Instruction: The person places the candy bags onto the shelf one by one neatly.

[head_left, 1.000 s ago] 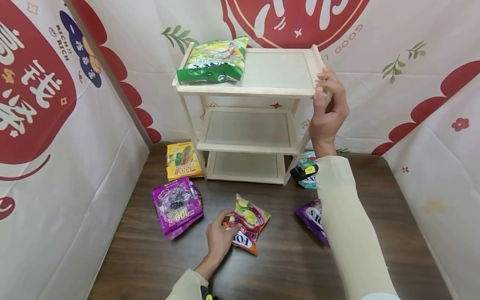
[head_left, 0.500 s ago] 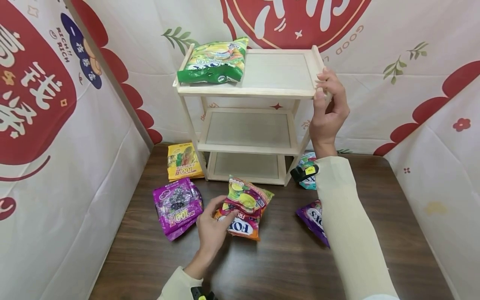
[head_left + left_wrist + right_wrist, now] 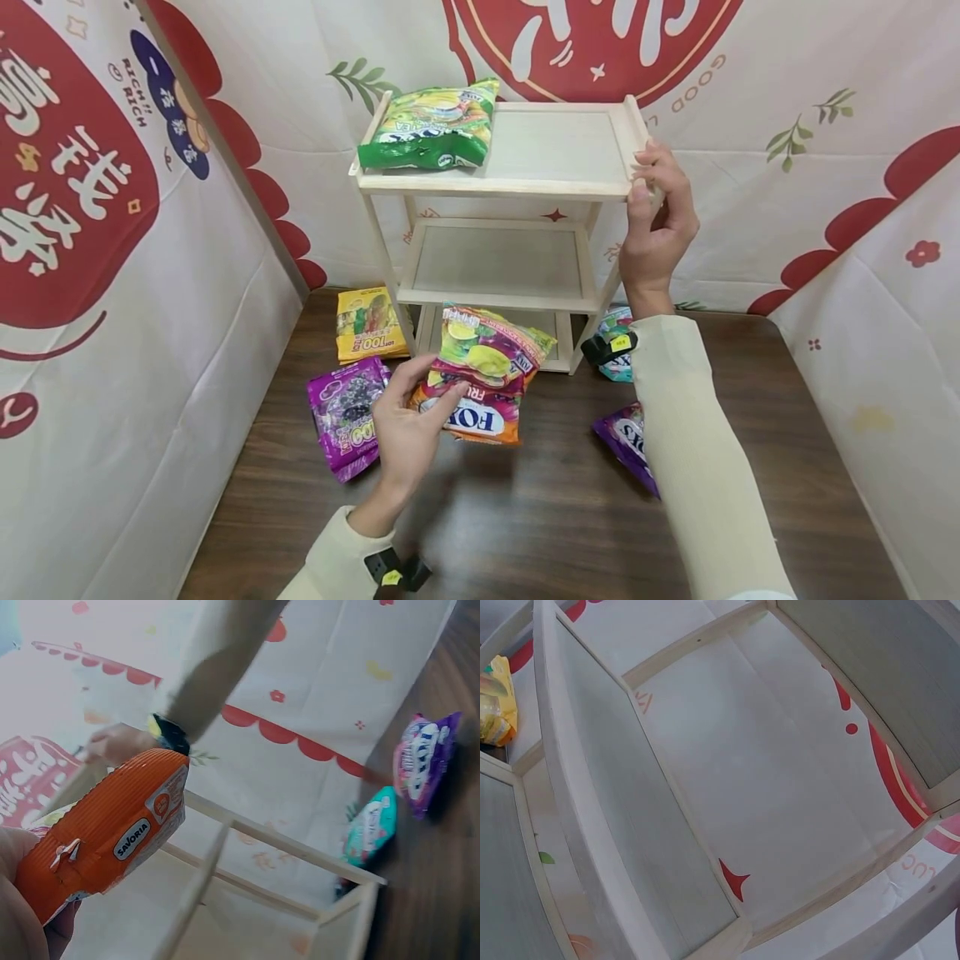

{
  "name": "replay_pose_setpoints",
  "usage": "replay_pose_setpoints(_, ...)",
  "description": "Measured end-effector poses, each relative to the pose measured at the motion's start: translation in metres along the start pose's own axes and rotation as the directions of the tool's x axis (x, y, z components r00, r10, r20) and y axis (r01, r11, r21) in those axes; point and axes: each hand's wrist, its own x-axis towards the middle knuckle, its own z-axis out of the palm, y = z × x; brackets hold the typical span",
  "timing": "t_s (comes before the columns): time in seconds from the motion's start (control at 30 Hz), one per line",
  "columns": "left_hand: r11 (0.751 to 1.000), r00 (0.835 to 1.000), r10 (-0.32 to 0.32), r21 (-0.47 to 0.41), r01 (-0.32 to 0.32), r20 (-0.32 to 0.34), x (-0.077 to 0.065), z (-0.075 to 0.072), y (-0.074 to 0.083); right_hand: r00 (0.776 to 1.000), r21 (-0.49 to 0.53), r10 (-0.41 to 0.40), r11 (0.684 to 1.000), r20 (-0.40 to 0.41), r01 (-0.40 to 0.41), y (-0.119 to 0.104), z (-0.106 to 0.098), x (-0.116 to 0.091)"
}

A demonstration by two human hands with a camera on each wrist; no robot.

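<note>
In the head view my left hand pinches a red and orange Fox's candy bag by its left side, held above the table before the lower shelves. The left wrist view shows that bag's orange underside close up, with fingers curled at its end. My right hand grips the right front corner of the pale wooden three-tier rack. On the rack's top tier, at the left, lies a green Fox's candy bag. The right wrist view shows the rack's tiers but not the right hand's fingers.
On the wooden table, a yellow candy bag and a purple candy bag lie left of the rack. A teal bag and a purple Fox's bag lie at right, partly behind my right arm. Printed cloth walls surround the table.
My left hand has lifted the red and orange candy bag off the table, up and toward the rack. My right hand has stayed on the rack's corner.
</note>
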Motion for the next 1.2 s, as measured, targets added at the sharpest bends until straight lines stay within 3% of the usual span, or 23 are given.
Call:
replay_pose_setpoints(0.33,0.995,0.995,0.103,-0.015,-0.103,0.001,0.024,0.002,-0.001,1.000,0.028,-0.011,1.000,-0.003,0.011,0.003,0.002,-0.002)
replay_pose_setpoints(0.73,0.972,0.972,0.233,-0.022,-0.233,-0.026,0.051,0.014,0.025,1.000,0.020,0.003,1.000,-0.016,-0.003,0.003,0.002,-0.002)
replay_pose_setpoints(0.93,0.949,0.950,0.311,-0.041,-0.312,-0.039,0.064,0.018,0.036,1.000,0.037,-0.015,0.999,-0.016,0.015,0.005,0.003,-0.001)
replay_pose_setpoints(1.2,0.927,0.932,0.361,-0.097,-0.362,-0.031,0.079,0.029,0.050,1.000,0.062,-0.020,0.998,-0.024,0.022,0.005,0.003,-0.001)
